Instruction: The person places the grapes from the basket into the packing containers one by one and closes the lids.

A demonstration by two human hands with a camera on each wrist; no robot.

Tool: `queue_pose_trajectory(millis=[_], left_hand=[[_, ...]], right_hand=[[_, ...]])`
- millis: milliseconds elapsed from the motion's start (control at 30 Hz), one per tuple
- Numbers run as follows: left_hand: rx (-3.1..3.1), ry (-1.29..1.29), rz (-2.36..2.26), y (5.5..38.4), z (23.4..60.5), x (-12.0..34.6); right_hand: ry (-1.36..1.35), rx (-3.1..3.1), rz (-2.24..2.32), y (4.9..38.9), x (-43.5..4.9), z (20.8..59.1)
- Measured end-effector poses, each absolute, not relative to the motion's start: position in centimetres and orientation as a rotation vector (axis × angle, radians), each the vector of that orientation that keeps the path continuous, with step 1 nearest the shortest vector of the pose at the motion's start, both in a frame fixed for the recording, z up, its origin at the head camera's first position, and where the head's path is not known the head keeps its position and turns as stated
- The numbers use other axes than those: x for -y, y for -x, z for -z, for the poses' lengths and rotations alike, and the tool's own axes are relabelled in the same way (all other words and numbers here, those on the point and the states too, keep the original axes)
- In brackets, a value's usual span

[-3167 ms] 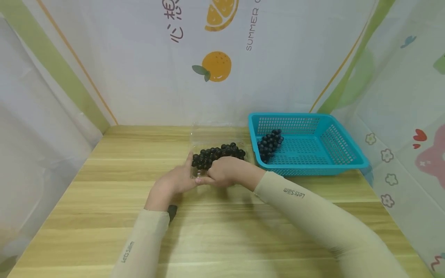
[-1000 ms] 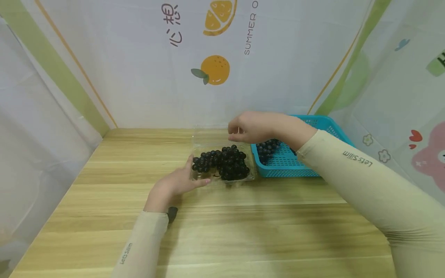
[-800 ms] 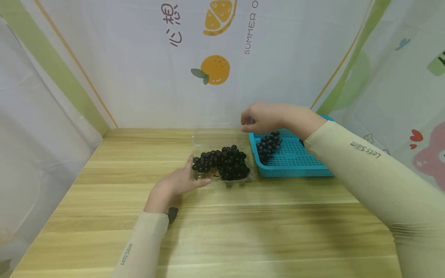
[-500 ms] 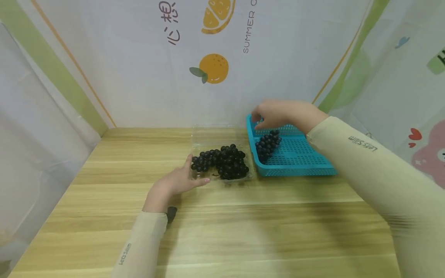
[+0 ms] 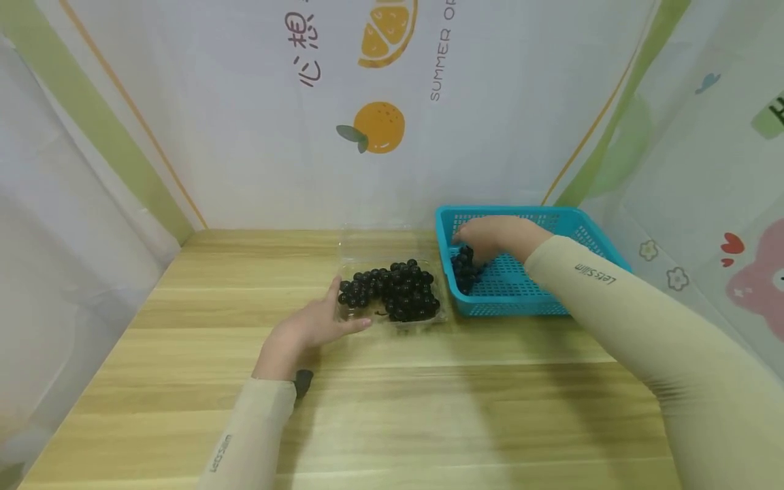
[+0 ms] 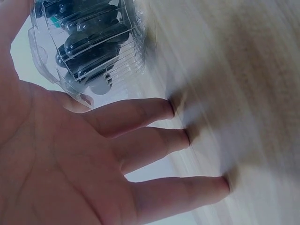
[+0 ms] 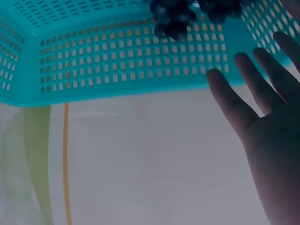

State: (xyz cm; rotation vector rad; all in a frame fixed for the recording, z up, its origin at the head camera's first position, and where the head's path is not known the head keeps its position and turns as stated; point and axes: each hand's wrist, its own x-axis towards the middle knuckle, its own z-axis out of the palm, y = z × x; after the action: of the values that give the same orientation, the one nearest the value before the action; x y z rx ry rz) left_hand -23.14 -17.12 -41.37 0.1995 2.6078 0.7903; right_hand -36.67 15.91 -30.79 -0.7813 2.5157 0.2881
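A clear plastic clamshell box (image 5: 444,316) holds dark grapes (image 5: 409,294), its lid (image 5: 386,239) raised at the back. My left hand (image 5: 308,328) lies at the box's left end, thumb along the front, fingers spread. In the left wrist view, several of its straight fingertips (image 6: 180,138) touch the table beside the box. Over in the blue plastic basket (image 5: 527,308), a second bunch of dark grapes (image 5: 463,275) lies at the left side. My right hand (image 5: 499,235) reaches down over that bunch and partly hides it. The right wrist view shows its fingers (image 7: 229,101) extended and apart, near the bunch.
The basket stands just right of the box, near the table's (image 5: 380,408) back edge. A printed white curtain (image 5: 263,156) hangs right behind both, and another printed sheet (image 5: 692,224) borders the right side. A small dark object (image 5: 303,381) shows at my left wrist.
My right hand has left the grapes in the box, lifted, moved right, and come down into the basket over the other bunch. My left hand has stayed at the box.
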Motion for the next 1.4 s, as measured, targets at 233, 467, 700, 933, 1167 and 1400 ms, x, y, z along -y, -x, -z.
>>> queue_pose_trajectory(millis=[233, 467, 700, 933, 1167, 1400], left_hand=[[-2.613, -0.183, -0.780, 23.0, 41.5, 17.2], [-2.607, -0.165, -0.782, 22.8, 41.5, 17.2], [-2.615, -0.165, -0.773, 22.7, 41.5, 17.4], [-2.610, -0.176, -0.796, 22.8, 41.5, 17.4], [-2.599, -0.173, -0.801, 22.8, 41.6, 17.2], [-2.603, -0.175, -0.800, 22.8, 41.4, 17.1]], right_hand=[[0.830, -2.483, -0.321, 36.6, -16.0, 33.1], [0.788, -2.499, -0.414, 36.5, -16.5, 34.4], [0.741, -2.500, -0.450, 36.5, -17.2, 35.3], [0.783, -2.565, -0.556, 37.4, -17.9, 36.4], [0.667, -2.587, -0.510, 38.4, -20.2, 37.5], [0.427, -2.573, -0.246, 39.1, -22.7, 37.4]])
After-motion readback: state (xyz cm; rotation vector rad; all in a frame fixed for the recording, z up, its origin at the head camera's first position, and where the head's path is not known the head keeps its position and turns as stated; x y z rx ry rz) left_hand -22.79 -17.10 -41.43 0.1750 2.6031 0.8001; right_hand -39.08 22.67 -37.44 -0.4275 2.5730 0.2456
